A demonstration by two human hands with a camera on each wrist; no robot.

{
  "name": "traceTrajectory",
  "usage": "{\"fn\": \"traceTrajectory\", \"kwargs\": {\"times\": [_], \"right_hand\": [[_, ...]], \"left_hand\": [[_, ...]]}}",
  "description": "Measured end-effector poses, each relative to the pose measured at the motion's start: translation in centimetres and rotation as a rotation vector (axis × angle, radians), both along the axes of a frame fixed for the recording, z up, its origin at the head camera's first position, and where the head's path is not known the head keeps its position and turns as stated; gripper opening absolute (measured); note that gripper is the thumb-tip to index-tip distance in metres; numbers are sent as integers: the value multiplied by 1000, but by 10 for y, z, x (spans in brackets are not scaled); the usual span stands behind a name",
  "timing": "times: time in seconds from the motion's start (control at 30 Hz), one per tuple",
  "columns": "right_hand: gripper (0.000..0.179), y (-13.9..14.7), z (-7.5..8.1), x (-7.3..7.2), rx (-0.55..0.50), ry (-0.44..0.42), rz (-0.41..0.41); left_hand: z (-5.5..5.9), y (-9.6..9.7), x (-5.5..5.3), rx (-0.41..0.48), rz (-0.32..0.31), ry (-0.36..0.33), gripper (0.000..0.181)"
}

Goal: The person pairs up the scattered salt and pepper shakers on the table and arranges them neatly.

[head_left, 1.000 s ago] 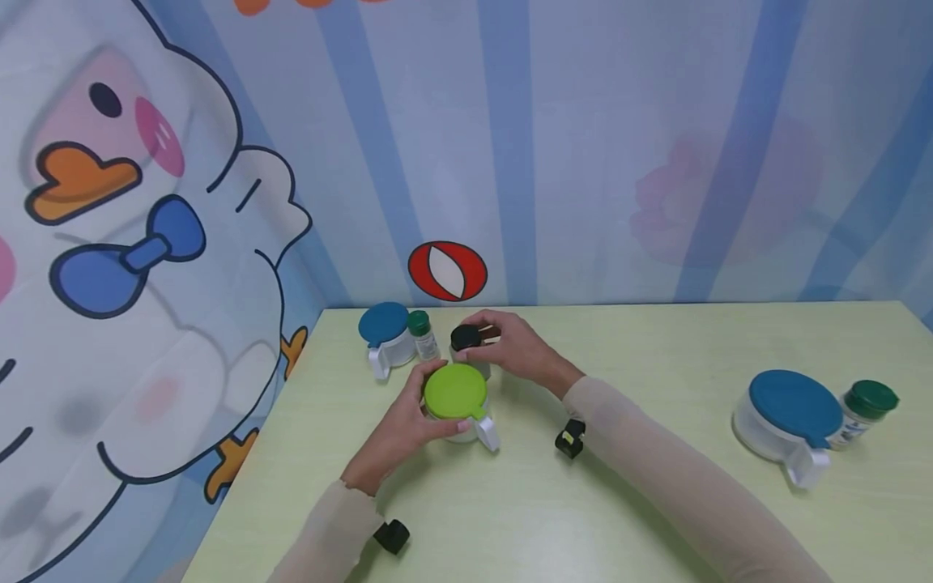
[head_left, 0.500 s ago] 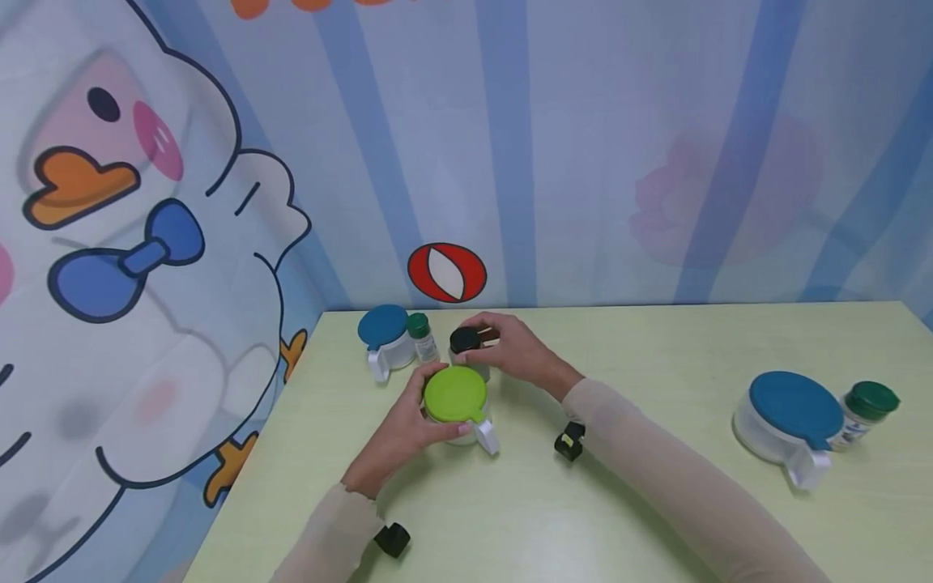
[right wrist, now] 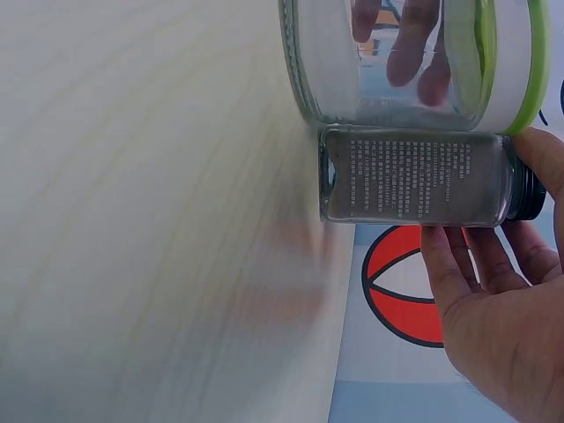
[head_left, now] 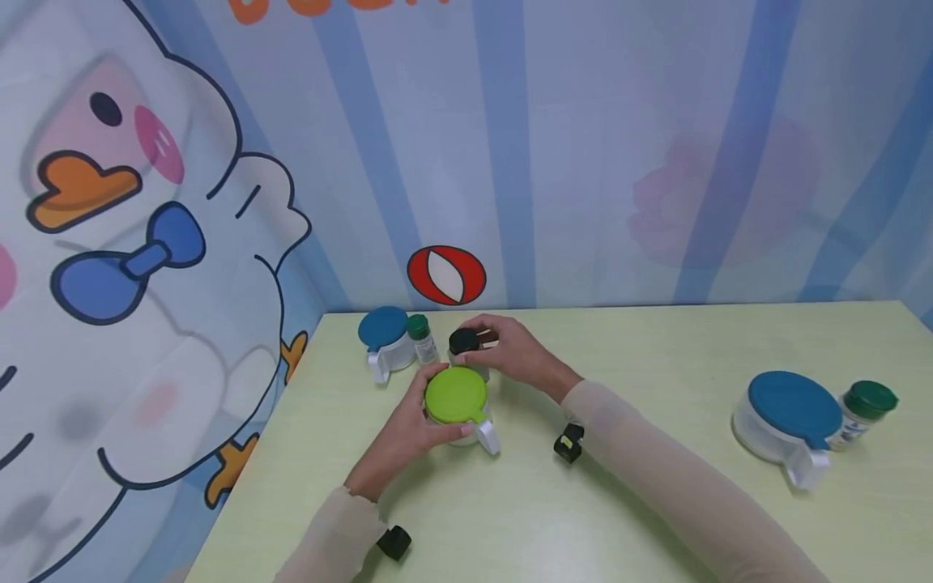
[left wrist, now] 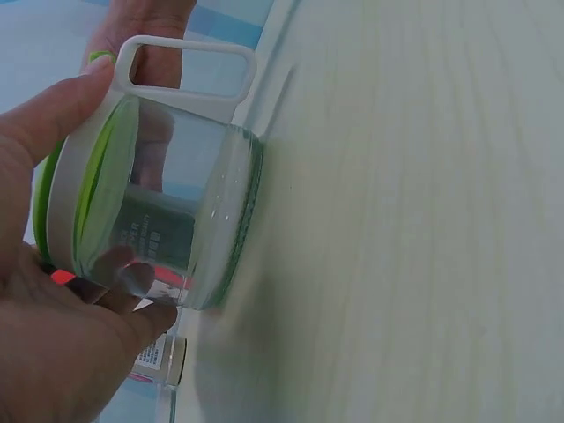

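Note:
A clear glass jar [left wrist: 189, 189] with a lime-green lid [head_left: 456, 394] and a white handle [left wrist: 185, 66] stands upright on the table. My left hand [head_left: 411, 425] grips it round the lid, thumb by the handle and fingers on the far side. Right behind it is a small square glass bottle [right wrist: 419, 176] with a black cap [head_left: 464, 340], printed with rows of small text. My right hand [head_left: 510, 348] holds this bottle near its top, thumb on one side and fingers on the other. Jar and bottle stand side by side in the right wrist view.
Back left on the pale table [head_left: 510, 518] are a blue-lidded jar [head_left: 384, 328] and a green-capped shaker bottle [head_left: 421, 338]. Another blue-lidded jar [head_left: 794, 409] and green-capped bottle [head_left: 869, 402] stand at the right. A cartoon-printed backdrop [head_left: 583, 162] rises behind the table.
Both hands keep their hold on the jar and the black-capped bottle, which stay in place. Only the head view has shifted slightly.

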State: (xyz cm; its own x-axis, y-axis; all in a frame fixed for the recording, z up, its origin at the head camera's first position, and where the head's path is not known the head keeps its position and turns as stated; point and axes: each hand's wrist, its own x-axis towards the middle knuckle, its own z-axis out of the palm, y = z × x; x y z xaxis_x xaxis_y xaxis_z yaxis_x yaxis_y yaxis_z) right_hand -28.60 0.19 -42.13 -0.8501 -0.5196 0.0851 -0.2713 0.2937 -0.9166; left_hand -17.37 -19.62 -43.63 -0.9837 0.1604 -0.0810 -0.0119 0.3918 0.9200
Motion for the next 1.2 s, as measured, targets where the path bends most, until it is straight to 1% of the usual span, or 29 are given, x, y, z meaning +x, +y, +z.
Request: {"fn": "traceTrajectory", "kwargs": {"times": [0.17, 0.37, 0.47, 0.6, 0.77, 0.97, 1.2], "right_hand": [[45, 1, -1, 1, -10, 0, 10], [44, 1, 0, 1, -12, 2, 7], [44, 1, 0, 1, -12, 1, 2], [43, 1, -1, 1, -11, 4, -3], [43, 0, 0, 1, -15, 12, 4], [43, 2, 0, 1, -15, 14, 14], [45, 4, 1, 1, -12, 20, 33]], "left_hand": [[-3, 0, -1, -23, -2, 15, 98], [-1, 3, 0, -69, 22, -10, 107], [0, 5, 0, -54, 21, -5, 106], [-1, 7, -1, -38, 1, 16, 99], [-1, 4, -2, -46, 0, 36, 92], [-1, -1, -4, -66, 0, 24, 97], [-2, -8, -7, -49, -43, 11, 91]]}}
